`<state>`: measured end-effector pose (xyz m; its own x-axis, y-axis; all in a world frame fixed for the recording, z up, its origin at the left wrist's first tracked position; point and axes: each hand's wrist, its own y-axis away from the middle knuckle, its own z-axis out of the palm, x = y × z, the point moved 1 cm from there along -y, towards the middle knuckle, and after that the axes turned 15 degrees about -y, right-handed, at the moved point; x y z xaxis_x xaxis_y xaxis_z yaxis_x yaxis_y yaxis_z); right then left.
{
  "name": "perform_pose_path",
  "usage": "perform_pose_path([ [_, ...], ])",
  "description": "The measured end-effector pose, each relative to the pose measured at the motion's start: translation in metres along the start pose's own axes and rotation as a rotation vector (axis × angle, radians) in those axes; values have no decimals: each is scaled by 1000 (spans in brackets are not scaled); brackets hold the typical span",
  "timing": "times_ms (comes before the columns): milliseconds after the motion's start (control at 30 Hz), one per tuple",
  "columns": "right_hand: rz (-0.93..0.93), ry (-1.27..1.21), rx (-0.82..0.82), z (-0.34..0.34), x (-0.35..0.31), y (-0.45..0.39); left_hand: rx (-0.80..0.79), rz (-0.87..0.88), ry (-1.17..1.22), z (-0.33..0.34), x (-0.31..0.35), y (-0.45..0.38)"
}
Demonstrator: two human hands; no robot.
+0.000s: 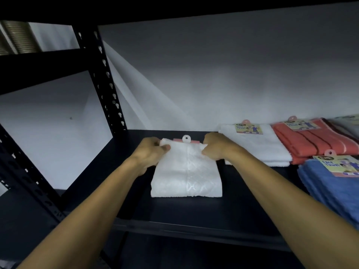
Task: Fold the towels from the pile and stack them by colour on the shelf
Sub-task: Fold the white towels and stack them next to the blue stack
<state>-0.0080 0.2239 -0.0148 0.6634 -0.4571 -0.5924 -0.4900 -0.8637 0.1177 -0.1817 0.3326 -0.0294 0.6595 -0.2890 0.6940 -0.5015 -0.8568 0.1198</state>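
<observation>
A folded white towel (186,175) lies on the dark shelf board (174,212), its pink hanger tab pointing to the back. My left hand (149,154) grips its far left corner, thumb on top. My right hand (217,146) pinches its far right corner. To the right lie a white towel stack (258,146), a coral-red stack (314,140) and a blue stack (334,187), each with a paper label.
A black slotted upright (104,78) of the rack stands at the left, with another post (25,171) nearer me. The upper shelf (174,6) hangs low overhead. A pale wall closes the back. Another light towel (347,123) peeks in at the far right.
</observation>
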Motion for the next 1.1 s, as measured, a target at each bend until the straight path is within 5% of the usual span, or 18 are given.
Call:
perform_pose_path([
  [167, -297, -222, 274, -27, -3, 17, 210, 247, -52, -26, 9, 23],
  [400, -868, 50, 713, -32, -3, 65, 535, 759, -451, -56, 10, 56],
  [567, -1022, 308, 427, 17, 50, 107, 484, 904, -808, -31, -41, 103],
  [733, -908, 310, 160, 48, 75, 125, 301, 968, -812, 0, -80, 127],
  [867, -834, 271, 71, 34, 70, 131, 159, 874, -773, -5, -87, 128],
  [1000, -701, -58, 105, 23, 52, 115, 166, 679, -522, -14, -69, 116],
  [1100, -558, -32, 112, 37, 26, 81, 71, 527, -645, 0, -43, 91],
])
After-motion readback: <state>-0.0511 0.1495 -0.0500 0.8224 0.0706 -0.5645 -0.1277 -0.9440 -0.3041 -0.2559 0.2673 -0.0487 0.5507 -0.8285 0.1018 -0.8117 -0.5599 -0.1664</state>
